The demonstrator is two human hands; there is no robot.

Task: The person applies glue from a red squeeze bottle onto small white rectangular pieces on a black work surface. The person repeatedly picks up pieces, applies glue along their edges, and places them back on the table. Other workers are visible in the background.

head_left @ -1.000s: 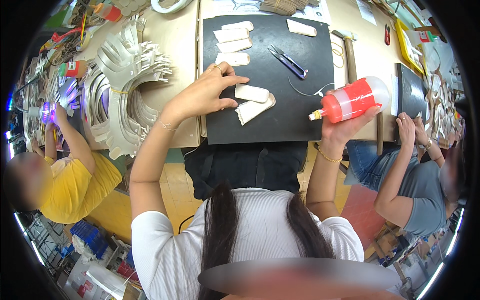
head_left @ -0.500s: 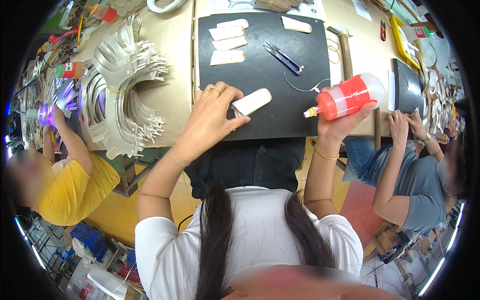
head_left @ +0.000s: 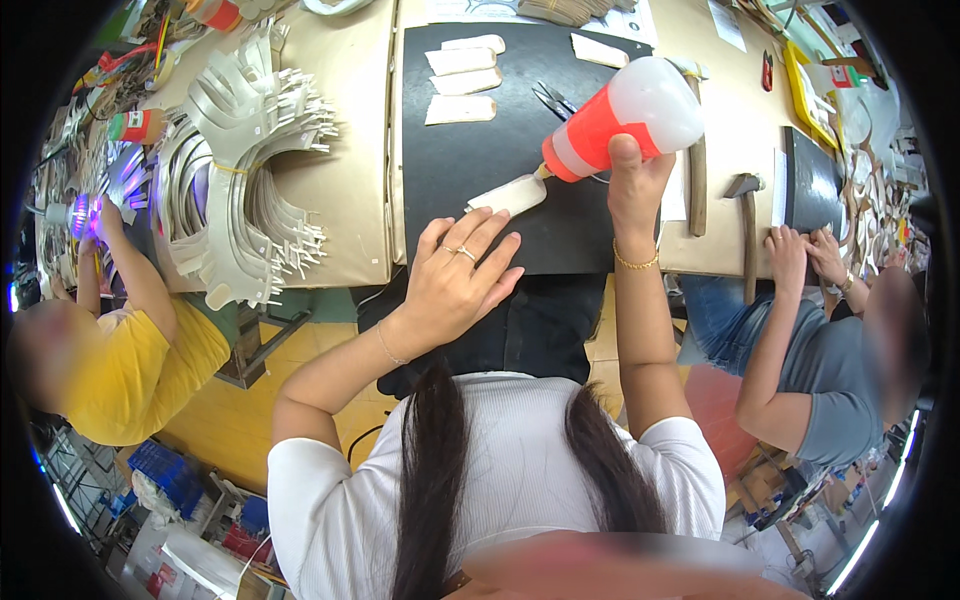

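Note:
My right hand [head_left: 640, 190] is wrapped round a squeeze bottle [head_left: 665, 100] with a translucent body and a red band. The bottle is tipped down to the left, and its narrow nozzle meets the far right end of a small pale tab [head_left: 510, 197] with a rounded end. That tab lies on the black work mat [head_left: 450, 170]. My left hand [head_left: 465, 265] has its fingers spread at the tab's near left end; the fingertips seem to touch it. Small scissors-like snips [head_left: 552, 100] lie on the mat, partly hidden behind the bottle.
Several similar pale tabs [head_left: 462, 82] lie at the mat's far left, another [head_left: 600, 50] at its far right. A bundle of curved pale strips [head_left: 235, 180] is on the left. Right of the mat are hammers [head_left: 748, 215]. Co-workers sit at both sides.
The bottle has moved left and tipped nozzle-down onto the tab. My left hand has shifted toward me and right, its finger-and-thumb hold on the tab loosened into spread fingers.

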